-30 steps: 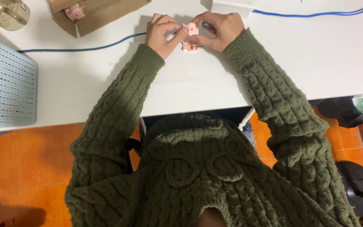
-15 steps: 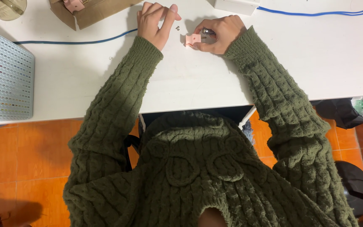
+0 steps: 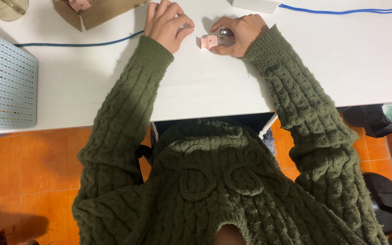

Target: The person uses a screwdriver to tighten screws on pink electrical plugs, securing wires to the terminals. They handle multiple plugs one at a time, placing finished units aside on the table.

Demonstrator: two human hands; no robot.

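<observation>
A small pink plug piece (image 3: 208, 41) with metal prongs lies on the white table (image 3: 205, 86), and my right hand (image 3: 240, 34) is shut on its metal end. My left hand (image 3: 166, 22) rests on the table just left of it, a short gap away. Its fingers are curled with the fingertips pinched together, and nothing shows between them. Both arms wear a green knitted sweater.
A cardboard box (image 3: 103, 12) with another pink piece (image 3: 79, 4) stands at the back left. A blue cable (image 3: 78, 44) runs across the table. A grey perforated panel (image 3: 3, 77) lies at the left, a white box (image 3: 255, 4) at the back. Below is orange tiled floor (image 3: 46, 159).
My left hand let go of the pink piece, moved left and curled its fingers. My right hand kept the piece and lowered it onto the table.
</observation>
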